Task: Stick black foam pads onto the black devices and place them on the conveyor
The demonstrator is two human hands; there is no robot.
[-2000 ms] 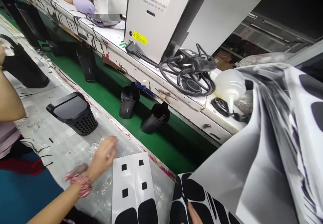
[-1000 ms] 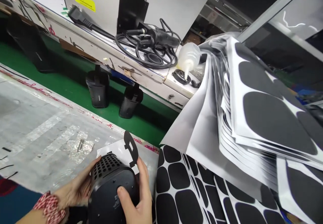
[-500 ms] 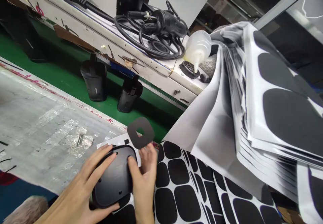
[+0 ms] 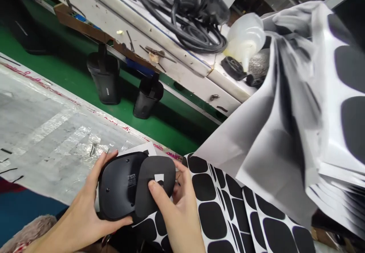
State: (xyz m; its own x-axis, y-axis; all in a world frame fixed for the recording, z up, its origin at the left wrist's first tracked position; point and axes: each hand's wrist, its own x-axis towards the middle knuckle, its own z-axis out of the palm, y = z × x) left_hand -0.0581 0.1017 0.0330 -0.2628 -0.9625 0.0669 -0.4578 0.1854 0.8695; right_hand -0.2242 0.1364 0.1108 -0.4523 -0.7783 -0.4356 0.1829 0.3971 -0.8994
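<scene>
Both hands busy: left hand [image 4: 85,211] grips black housing [image 4: 118,186]; right hand [image 4: 178,207] pinches black pad [image 4: 154,186] against it, over sticker sheet [image 4: 216,211].

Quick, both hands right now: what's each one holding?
Left hand: closed around the black device base, gripping its left edge.
Right hand: holding the black adhesive pad, thumb pressing it onto the base.

We see a black rounded plastic housing [image 4: 118,186] lying base-up at the near table edge, small label and screw holes showing, with a matte black rounded-square pad [image 4: 152,186], a small square cut-out near its middle, overlapping its right half, slightly tilted.
</scene>
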